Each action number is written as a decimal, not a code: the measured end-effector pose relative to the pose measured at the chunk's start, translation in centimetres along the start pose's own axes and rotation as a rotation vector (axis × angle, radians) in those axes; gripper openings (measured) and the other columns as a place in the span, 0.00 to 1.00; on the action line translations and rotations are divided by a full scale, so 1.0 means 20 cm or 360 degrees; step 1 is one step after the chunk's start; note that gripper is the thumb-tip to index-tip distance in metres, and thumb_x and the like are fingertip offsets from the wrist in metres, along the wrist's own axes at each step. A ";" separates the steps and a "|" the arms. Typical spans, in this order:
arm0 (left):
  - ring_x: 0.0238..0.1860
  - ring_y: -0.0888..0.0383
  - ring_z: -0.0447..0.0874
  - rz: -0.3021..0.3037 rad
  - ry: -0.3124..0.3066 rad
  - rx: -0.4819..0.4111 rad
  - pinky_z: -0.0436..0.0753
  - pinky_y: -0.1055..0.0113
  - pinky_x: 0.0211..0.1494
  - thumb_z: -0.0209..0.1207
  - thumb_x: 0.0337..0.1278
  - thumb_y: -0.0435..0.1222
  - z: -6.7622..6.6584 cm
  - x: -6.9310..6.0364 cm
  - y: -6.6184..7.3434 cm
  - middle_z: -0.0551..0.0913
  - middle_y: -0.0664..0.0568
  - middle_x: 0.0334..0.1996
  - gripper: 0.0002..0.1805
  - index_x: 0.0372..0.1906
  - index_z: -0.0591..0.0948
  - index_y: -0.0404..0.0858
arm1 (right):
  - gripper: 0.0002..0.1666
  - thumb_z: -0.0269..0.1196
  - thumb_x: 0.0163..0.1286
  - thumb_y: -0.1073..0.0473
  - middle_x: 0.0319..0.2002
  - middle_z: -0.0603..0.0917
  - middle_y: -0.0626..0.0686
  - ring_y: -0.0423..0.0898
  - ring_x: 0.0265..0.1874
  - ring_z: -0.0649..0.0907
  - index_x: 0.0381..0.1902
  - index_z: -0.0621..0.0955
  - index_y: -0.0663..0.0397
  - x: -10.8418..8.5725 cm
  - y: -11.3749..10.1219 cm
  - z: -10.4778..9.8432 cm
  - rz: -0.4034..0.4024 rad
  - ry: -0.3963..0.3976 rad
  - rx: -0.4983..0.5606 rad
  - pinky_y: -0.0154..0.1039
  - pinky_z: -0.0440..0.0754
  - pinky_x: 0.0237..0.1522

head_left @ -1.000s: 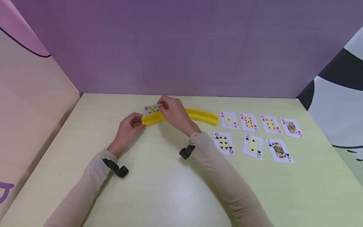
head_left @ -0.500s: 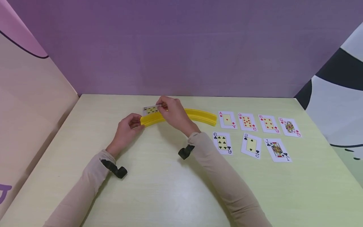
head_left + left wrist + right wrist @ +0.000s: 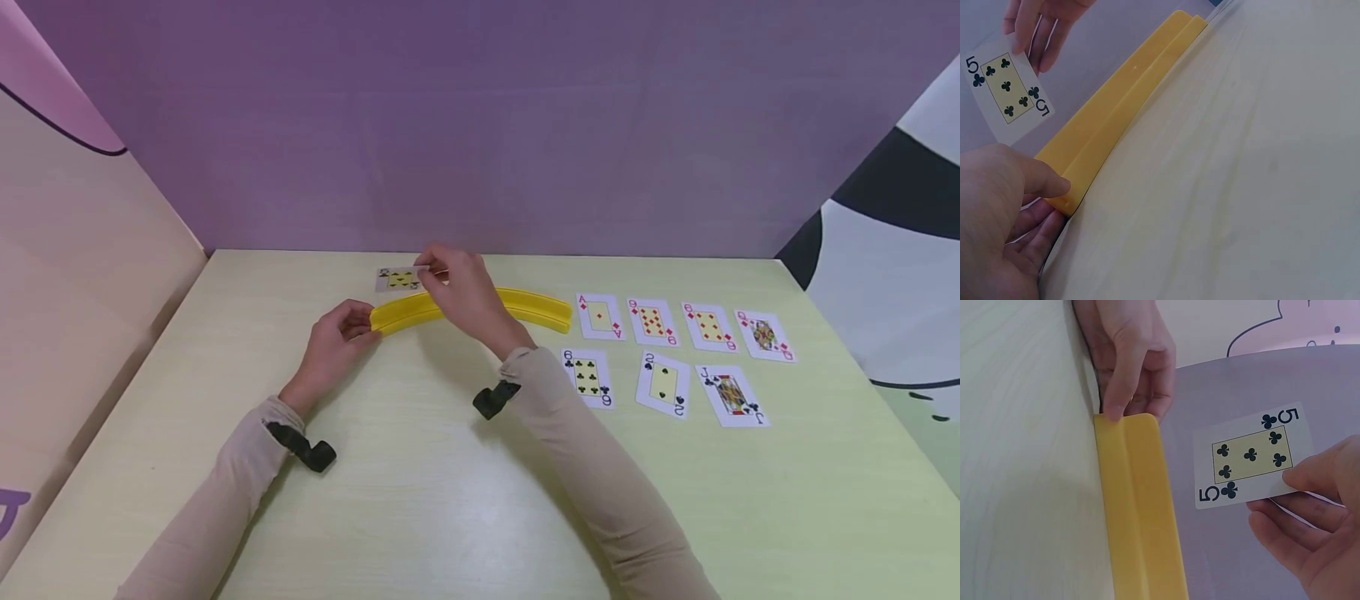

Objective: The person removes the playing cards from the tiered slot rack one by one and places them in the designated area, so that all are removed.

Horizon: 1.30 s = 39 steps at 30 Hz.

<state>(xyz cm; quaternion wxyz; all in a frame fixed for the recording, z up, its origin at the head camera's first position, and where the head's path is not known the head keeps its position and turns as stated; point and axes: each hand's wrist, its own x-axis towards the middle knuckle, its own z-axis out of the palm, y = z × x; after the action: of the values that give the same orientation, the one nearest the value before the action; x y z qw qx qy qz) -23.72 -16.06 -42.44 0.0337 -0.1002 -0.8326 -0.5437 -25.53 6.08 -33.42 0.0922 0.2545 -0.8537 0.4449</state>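
A curved yellow card holder (image 3: pixel 536 307) stands on the table, its long groove facing me. At its left end my left hand (image 3: pixel 333 346) pinches it, the thumb on the front face in the left wrist view and the other fingers behind. My right hand (image 3: pixel 468 296) pinches the five of clubs (image 3: pixel 1250 456) by one edge between thumb and fingers. That card is above and behind the holder's left part, apart from it in the right wrist view. In the left wrist view the card's face (image 3: pixel 1007 87) shows fully, tilted.
Right of the holder lies a row of red cards: ace (image 3: pixel 601 317), nine (image 3: pixel 653 322), six (image 3: pixel 709 327) and queen (image 3: pixel 765 336) of diamonds. Nearer are a six of clubs (image 3: pixel 587 377), two of spades (image 3: pixel 663 384) and jack of clubs (image 3: pixel 732 396). A purple wall (image 3: pixel 480 125) rises behind the table.
My right hand has lifted the five of clubs up and slightly back from the holder, so more of its lower part shows. The left hand stays on the holder's end.
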 end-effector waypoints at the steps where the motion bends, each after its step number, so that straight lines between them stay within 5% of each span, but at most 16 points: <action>1: 0.53 0.45 0.79 -0.0002 -0.0001 0.0001 0.81 0.67 0.60 0.63 0.60 0.24 0.00 0.00 0.00 0.78 0.37 0.52 0.20 0.57 0.74 0.27 | 0.06 0.60 0.74 0.64 0.42 0.86 0.53 0.42 0.41 0.84 0.43 0.83 0.58 0.00 0.00 0.00 -0.0007 0.0005 0.0003 0.32 0.84 0.48; 29: 0.50 0.48 0.79 0.0008 0.0019 0.0023 0.81 0.78 0.52 0.64 0.60 0.25 -0.01 0.01 -0.05 0.79 0.40 0.50 0.19 0.55 0.75 0.31 | 0.08 0.60 0.74 0.64 0.45 0.86 0.52 0.43 0.42 0.83 0.47 0.83 0.57 -0.05 -0.14 -0.15 -0.0071 0.0105 0.0046 0.33 0.84 0.51; 39: 0.51 0.47 0.79 -0.0004 0.0003 0.0011 0.81 0.76 0.54 0.64 0.60 0.26 -0.01 0.01 -0.05 0.79 0.38 0.51 0.20 0.56 0.75 0.29 | 0.08 0.61 0.72 0.65 0.45 0.86 0.53 0.44 0.40 0.83 0.47 0.82 0.58 -0.14 -0.14 -0.23 -0.0100 0.0170 0.0001 0.36 0.86 0.43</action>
<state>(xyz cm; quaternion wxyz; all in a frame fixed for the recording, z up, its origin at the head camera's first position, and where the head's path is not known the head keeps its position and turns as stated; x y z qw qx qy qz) -24.05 -16.66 -43.16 0.0342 -0.0986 -0.8346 -0.5409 -21.98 9.54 -29.77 0.1514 0.2570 -0.8391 0.4550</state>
